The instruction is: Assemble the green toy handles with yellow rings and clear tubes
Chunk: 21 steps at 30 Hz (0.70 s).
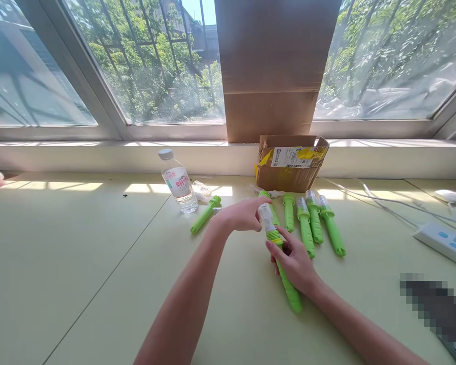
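My right hand is closed around a green stick with a ribbed collar and a clear plastic head. This stick slants away from me above the pale table. At its far end, my left hand curves beside the clear head with thumb and forefinger apart. Whether those fingers touch the head I cannot tell. Just beyond, another green stick is partly hidden by my left hand. To the right lie several similar sticks, some with clear heads. One green stick lies left of my left wrist.
A water bottle stands at the back left, with clear plastic pieces beside it. An open cardboard box sits against the window ledge. White cables and a power strip lie at right, near a dark pixelated object.
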Motion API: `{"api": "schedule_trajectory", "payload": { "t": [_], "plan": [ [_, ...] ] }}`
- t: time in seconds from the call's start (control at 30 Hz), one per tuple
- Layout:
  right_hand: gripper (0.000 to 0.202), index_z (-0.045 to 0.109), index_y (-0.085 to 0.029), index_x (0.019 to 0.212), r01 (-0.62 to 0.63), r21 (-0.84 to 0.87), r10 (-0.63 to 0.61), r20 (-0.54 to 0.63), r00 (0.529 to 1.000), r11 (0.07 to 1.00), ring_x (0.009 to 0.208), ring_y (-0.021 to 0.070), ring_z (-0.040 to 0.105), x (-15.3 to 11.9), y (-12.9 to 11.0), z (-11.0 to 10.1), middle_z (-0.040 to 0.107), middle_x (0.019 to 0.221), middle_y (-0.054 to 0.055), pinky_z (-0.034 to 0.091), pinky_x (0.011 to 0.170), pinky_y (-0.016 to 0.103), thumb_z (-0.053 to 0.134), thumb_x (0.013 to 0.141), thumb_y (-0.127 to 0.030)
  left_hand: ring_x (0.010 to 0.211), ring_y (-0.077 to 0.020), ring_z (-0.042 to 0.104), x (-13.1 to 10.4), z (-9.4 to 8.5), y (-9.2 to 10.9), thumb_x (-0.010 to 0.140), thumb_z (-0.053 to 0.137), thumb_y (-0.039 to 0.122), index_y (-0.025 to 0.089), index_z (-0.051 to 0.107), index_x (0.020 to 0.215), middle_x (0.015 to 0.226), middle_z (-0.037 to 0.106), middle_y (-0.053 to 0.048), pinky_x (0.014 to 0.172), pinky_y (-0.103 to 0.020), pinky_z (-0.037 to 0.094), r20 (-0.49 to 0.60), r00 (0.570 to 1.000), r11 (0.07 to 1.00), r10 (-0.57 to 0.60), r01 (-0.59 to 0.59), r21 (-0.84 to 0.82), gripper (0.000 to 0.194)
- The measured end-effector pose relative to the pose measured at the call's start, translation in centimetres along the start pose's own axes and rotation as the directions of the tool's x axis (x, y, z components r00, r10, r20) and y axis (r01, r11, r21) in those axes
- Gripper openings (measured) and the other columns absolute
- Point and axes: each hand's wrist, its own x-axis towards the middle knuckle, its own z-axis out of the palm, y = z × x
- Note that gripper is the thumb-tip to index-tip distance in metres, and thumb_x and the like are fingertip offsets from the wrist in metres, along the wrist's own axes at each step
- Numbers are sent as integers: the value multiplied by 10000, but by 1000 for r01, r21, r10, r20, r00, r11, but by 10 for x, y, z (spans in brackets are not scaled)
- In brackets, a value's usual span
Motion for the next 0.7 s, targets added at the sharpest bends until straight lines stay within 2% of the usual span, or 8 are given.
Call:
{"api": "schedule_trajectory", "payload": {
  "t": [0.17, 0.37, 0.57, 0.7],
  "plan": [
    [535, 480, -189, 1219, -16, 1, 16, 4, 1000, 1000, 409, 136, 496, 0, -1, -1, 550, 569, -34, 443, 388, 268, 570, 792, -497, 830, -182, 623, -3, 2, 9, 637, 559, 181, 298, 353, 1337, 958, 654, -9, 548, -209, 421, 44, 999, 999, -11, 9, 45, 739],
    [601, 417, -197, 1254, -46, 5, 46, -17, 999, 999, 403, 142, 515, 0, -1, -1, 565, 571, -46, 451, 399, 273, 581, 771, -517, 842, -183, 627, -6, -1, 13, 639, 559, 190, 310, 391, 1288, 954, 660, 6, 559, -214, 439, 89, 996, 998, -25, 19, 67, 681],
    [631, 393, -227, 1282, -48, -5, 48, 6, 999, 999, 396, 141, 519, 0, -2, -1, 570, 572, -53, 448, 394, 271, 602, 758, -508, 877, -182, 635, -7, -5, 18, 645, 584, 241, 321, 529, 1168, 1014, 660, 16, 592, -217, 449, 199, 980, 995, 7, -26, 93, 532],
    [620, 404, -216, 1271, -34, -6, 34, 7, 999, 999, 396, 133, 508, 1, -2, -1, 558, 565, -59, 445, 391, 264, 608, 759, -497, 845, -164, 649, -9, -8, 19, 693, 563, 272, 326, 512, 1203, 926, 673, 21, 620, -221, 458, 223, 975, 999, -2, -8, 42, 515]
  ]
}}
